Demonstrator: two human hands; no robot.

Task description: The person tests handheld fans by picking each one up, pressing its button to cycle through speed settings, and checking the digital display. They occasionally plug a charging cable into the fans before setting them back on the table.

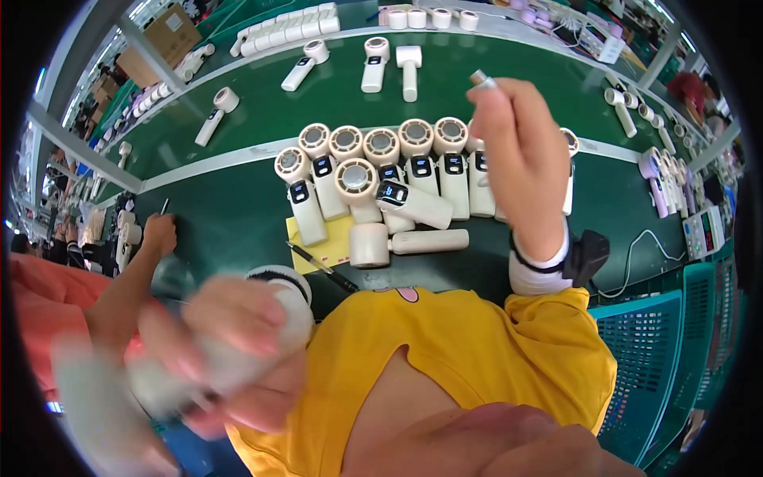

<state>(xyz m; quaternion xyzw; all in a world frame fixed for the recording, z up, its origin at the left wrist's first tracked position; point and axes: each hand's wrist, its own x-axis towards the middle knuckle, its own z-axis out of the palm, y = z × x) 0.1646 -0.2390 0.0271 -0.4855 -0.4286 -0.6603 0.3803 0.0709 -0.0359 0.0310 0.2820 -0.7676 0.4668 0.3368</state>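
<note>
Low on the left, my left hand (238, 318) is closed around a cream handheld fan (155, 385); both are smeared by motion. My right hand (524, 159) is raised over the bench on the right, its thumb and fingers pinching a small pale plug-like piece (482, 79) with a metallic tip. Between my hands, several cream handheld fans (416, 139) stand close together in rows, some with lit displays. One fan (421, 203) leans tilted across the others, and another fan (429, 242) lies on its side in front of them.
A pen (334, 274) rests on a yellow paper (298, 238). More fans (375, 67) lie on the green belt (334, 99) beyond the bench rail. At right are a small meter (703, 232), a white cable (632, 266) and teal crates (640, 358). A co-worker's arm (135, 278) reaches in from the left.
</note>
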